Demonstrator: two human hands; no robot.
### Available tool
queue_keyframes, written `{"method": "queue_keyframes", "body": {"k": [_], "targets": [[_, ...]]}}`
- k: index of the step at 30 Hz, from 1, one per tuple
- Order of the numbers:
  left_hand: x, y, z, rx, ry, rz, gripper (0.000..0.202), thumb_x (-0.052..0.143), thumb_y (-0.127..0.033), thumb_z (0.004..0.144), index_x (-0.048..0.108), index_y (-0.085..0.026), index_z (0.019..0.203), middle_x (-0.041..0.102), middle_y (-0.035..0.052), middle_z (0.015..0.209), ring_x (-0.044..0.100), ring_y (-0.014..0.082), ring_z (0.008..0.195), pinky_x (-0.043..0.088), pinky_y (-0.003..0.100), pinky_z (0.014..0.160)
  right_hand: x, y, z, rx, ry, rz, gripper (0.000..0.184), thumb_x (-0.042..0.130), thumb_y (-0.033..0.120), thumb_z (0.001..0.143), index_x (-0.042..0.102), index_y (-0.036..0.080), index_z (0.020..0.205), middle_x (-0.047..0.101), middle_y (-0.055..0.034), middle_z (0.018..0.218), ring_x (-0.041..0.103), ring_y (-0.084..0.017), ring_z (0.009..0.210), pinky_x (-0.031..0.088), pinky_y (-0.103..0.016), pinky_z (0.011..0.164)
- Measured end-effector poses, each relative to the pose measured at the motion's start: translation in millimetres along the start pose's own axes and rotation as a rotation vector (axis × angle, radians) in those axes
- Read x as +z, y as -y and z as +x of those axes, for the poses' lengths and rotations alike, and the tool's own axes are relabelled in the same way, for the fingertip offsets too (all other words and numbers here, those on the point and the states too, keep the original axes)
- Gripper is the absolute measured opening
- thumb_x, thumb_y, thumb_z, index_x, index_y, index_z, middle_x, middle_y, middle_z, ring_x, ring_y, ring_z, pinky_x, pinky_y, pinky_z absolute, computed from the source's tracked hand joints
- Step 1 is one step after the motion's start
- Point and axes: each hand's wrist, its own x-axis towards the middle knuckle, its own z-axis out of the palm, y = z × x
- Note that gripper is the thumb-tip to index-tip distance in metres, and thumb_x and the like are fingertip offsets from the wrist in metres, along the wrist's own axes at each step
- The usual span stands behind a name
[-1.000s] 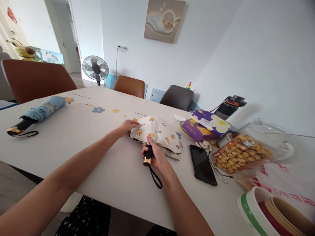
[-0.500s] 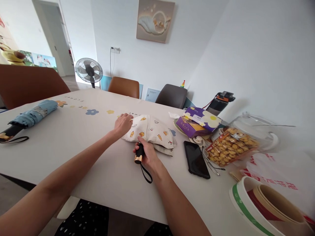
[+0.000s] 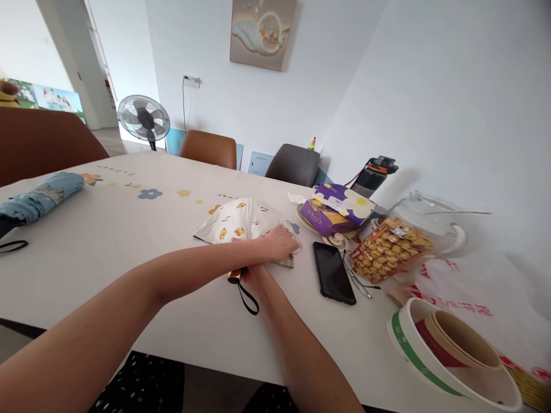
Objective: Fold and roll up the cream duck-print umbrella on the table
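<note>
A white folding umbrella (image 3: 241,215) with small yellow and orange cartoon prints lies on the table, its canopy loosely folded and fanned out. My right hand (image 3: 255,274) is closed around its dark handle, partly covered by my left forearm; the gold handle end and a black wrist strap (image 3: 248,298) stick out below. Crossing over the right one, my left hand (image 3: 282,244) is at the canopy's right side, fingers curled in on the fabric there. The fingertips are partly hidden.
At the far left lies a blue folded umbrella (image 3: 47,198). To the right are a black phone (image 3: 333,272), glasses (image 3: 361,285), a purple tissue box (image 3: 329,215), a snack jar (image 3: 391,246), a dark bottle (image 3: 369,179), a plastic bag (image 3: 469,298) and a white-green tub (image 3: 413,350).
My left hand has moved from the canopy's left side across to its right side, passing over my right forearm. The canopy's left edge has spread outward. The view has shifted slightly right.
</note>
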Motion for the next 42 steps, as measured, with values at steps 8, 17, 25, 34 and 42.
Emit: {"method": "queue_keyframes", "body": {"k": [8,17,25,34,42], "targets": [[-16.7,-2,-6,-0.183,-0.257,-0.178,0.015,0.044,-0.015,0.078,0.058,-0.016,0.082,0.060,0.0086,0.087,0.055,0.0192,0.079,0.039,0.028,0.060,5,3,-12,0.141,0.144,0.330,0.025,0.058,0.017,0.068,0.034,0.023,0.062,0.028,0.0049,0.052,0.035,-0.010,0.048,0.025,-0.020,0.033],[-60.8,43,-86,-0.499,-0.867,-0.948,0.012,0.048,-0.021,0.074,0.057,-0.019,0.082,0.056,-0.0020,0.070,0.049,0.0092,0.057,0.042,0.022,0.051,9,4,-32,0.379,0.249,0.551,0.018,0.065,0.019,0.065,0.048,0.014,0.068,0.048,0.0021,0.060,0.043,-0.005,0.044,0.040,-0.018,0.040],[-34.5,68,-137,-0.700,-1.062,-1.347,0.016,0.058,-0.021,0.067,0.062,-0.014,0.080,0.056,0.0022,0.069,0.055,0.0115,0.062,0.050,0.024,0.049,9,6,-32,0.417,0.228,0.575,0.018,0.066,0.016,0.066,0.049,0.014,0.069,0.048,0.0032,0.057,0.042,-0.005,0.042,0.040,-0.017,0.038],[-23.3,75,-147,-0.786,-1.157,-1.505,0.016,0.056,-0.015,0.062,0.060,-0.012,0.078,0.059,0.0031,0.072,0.059,0.0120,0.066,0.052,0.024,0.055,8,6,-30,0.435,0.243,0.582,0.020,0.068,0.020,0.066,0.049,0.015,0.070,0.048,0.0033,0.057,0.042,-0.005,0.042,0.039,-0.018,0.037],[-21.0,76,-151,-0.785,-1.273,-1.559,0.009,0.052,-0.015,0.059,0.053,-0.015,0.068,0.052,-0.0022,0.062,0.053,0.0086,0.053,0.048,0.022,0.045,2,6,-29,0.497,0.289,0.644,0.047,0.056,0.064,0.067,0.049,0.017,0.071,0.049,0.0012,0.056,0.044,-0.007,0.042,0.039,-0.019,0.035]]}}
